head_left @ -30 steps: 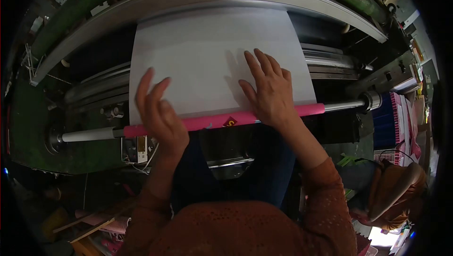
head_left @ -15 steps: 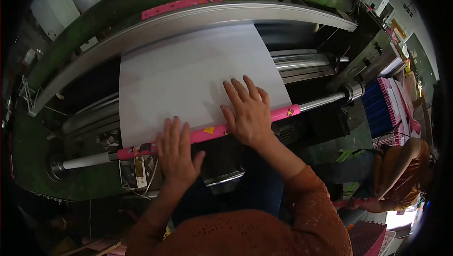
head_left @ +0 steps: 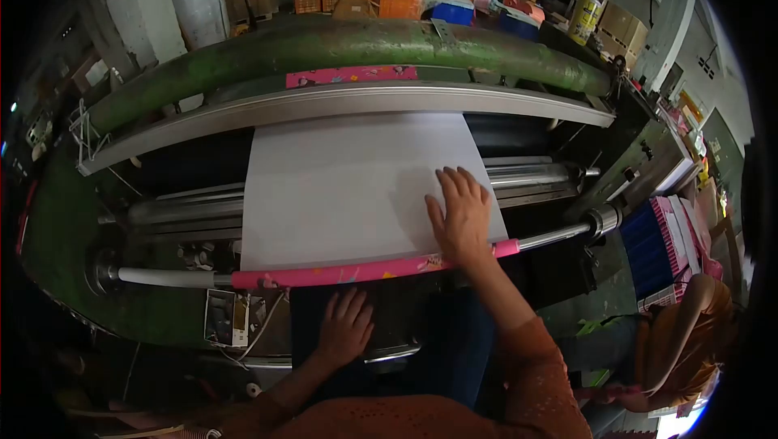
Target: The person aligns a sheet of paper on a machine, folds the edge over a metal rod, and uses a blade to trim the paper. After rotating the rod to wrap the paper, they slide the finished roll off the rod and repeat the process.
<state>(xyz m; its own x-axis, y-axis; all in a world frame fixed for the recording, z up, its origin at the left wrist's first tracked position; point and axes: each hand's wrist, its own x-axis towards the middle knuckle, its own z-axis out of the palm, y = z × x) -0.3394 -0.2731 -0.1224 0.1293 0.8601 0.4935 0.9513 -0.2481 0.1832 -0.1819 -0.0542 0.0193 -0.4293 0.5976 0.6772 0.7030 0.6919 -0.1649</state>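
A wide white sheet [head_left: 348,188] runs down from under a metal bar [head_left: 365,100] to a pink patterned roll [head_left: 324,276] on a steel shaft [head_left: 555,236]. My right hand [head_left: 463,216] lies on the sheet near its right edge, fingers spread, with its heel by the roll. My left hand [head_left: 346,327] is below the roll, over my lap, its fingers extended and holding nothing. It does not appear to touch the roll.
A green pipe [head_left: 356,44] crosses behind the bar. An open metal box [head_left: 225,319] with wires sits below the roll at left. At right are a co-worker in an orange top [head_left: 689,330] and blue crates [head_left: 648,245]. Orange bins [head_left: 399,6] stand behind.
My left hand has left the roll and sheet and dropped toward my lap. My right hand has shifted slightly right along the sheet. The view has tilted up, showing more background.
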